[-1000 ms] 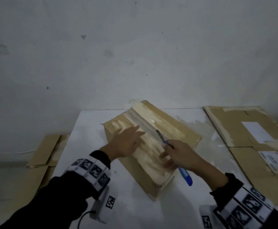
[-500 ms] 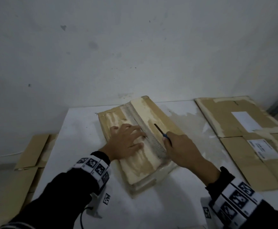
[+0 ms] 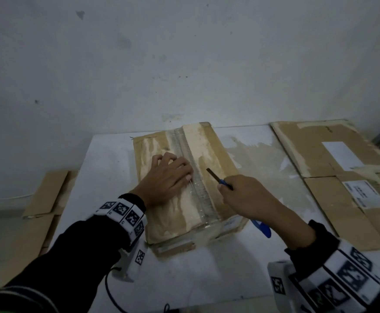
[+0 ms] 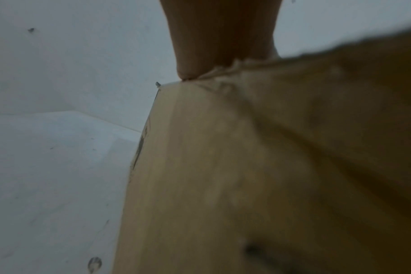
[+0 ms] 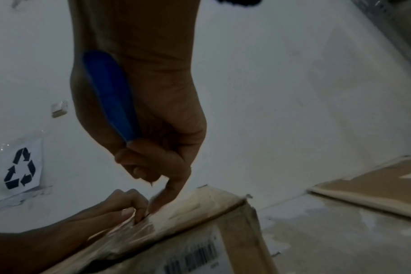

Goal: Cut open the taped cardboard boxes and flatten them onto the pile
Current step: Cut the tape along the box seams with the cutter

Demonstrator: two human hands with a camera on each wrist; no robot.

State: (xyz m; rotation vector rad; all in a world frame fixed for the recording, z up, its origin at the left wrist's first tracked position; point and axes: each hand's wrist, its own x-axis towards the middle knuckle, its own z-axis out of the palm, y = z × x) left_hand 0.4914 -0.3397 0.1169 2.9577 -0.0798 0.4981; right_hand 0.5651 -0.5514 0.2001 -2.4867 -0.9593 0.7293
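Cardboard box [image 3: 184, 181] lying at the middle of the white table [image 3: 107, 168], a strip of clear tape [image 3: 193, 175] running along its top seam from far edge to near edge. Left of that seam, left hand [image 3: 166, 177] palm-down on the box top, fingers [image 3: 180, 164] curled loosely with tips at the tape's edge; from the right wrist view, fingertips [image 5: 139, 213] digging into the wrinkled tape at the seam. From the left wrist view, only the underside of the hand [image 4: 223, 37] meeting the box's upper edge [image 4: 223, 166], blurred. Right of the seam, right hand [image 3: 247, 197] wrapped round a blue-handled cutter [image 3: 220, 180], dark blade sticking out toward the seam and raised just above the box top, blue handle end [image 3: 262, 227] jutting out behind the palm past the box's near right corner. In the right wrist view, handle [image 5: 110, 96] clamped in the curled fingers, index finger [image 5: 174, 187] stretched down to the box top [image 5: 200, 204] beside the left fingertips. Barcode label [image 5: 192, 254] on the box's near side. Right of the box, well apart, pile of flattened cardboard [image 3: 333, 168] on the table, white labels on top. Left of the box, beyond the table edge, more flat cardboard [image 3: 46, 193] lower down. Behind the box, pale wall [image 3: 184, 64], with a recycling sign [image 5: 21, 166] taped on it.
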